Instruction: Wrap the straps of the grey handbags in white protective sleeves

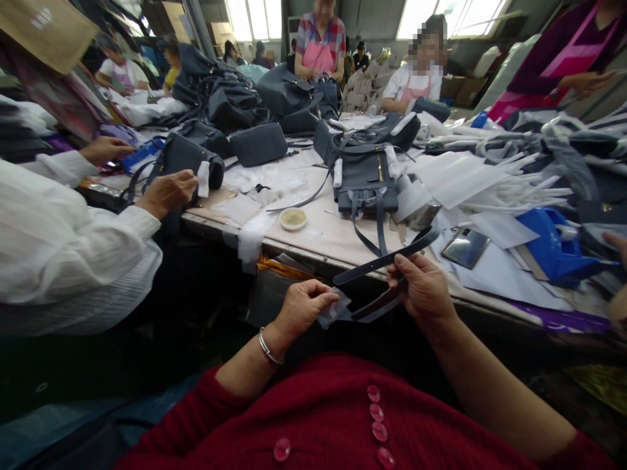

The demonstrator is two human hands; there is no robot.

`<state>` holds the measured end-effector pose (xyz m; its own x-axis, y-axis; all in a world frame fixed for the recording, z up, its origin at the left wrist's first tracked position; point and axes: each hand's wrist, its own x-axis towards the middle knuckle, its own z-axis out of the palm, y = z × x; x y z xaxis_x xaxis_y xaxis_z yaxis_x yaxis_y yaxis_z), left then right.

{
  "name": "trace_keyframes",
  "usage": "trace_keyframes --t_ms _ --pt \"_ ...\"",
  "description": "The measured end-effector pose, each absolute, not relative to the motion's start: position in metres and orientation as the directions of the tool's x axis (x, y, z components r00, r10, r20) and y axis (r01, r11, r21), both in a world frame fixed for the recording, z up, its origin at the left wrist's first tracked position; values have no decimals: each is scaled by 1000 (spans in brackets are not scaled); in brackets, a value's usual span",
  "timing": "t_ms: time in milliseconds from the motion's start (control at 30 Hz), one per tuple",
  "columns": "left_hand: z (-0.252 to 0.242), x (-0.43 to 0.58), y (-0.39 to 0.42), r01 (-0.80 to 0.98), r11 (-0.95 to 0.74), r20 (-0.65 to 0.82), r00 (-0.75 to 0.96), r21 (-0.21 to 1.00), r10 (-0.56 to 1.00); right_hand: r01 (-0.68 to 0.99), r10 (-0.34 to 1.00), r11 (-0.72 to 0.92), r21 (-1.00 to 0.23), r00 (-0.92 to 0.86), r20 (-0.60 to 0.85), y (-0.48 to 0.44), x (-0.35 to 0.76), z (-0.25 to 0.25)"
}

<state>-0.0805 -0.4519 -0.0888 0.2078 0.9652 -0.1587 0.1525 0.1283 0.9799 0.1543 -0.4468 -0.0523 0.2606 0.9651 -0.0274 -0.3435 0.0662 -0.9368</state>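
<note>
My right hand (425, 285) grips a dark navy strap (375, 263) with punched holes, just off the table's front edge. A second strap length hangs below it, partly covered by clear wrapping. Pinched between the thumb and fingers of my left hand (306, 303) is a thin whitish wrapping sheet (336, 307), close to the strap's end. Past my hands, a navy backpack (366, 179) with a gold zipper lies on the table (313, 225), its shoulder straps reaching toward me. White wrapping covers parts of its sides.
A small round dish (292, 219) stands left of the backpack. To the right lie a phone (465, 248), a blue tape dispenser (558, 245) and white paper sheets (455, 179). A co-worker's hands (169, 192) work at the left; more bags (220, 91) are heaped behind.
</note>
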Motion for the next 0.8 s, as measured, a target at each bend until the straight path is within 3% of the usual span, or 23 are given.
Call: trace_keyframes --t_ms 167,800 --pt "-86 -82 -452 180 78 -112 188 981 976 -342 969 68 -937 245 -19 -449 154 -54" --pt "-89 -82 -451 156 112 -151 265 981 952 -296 976 94 -951 216 29 -446 160 -57"
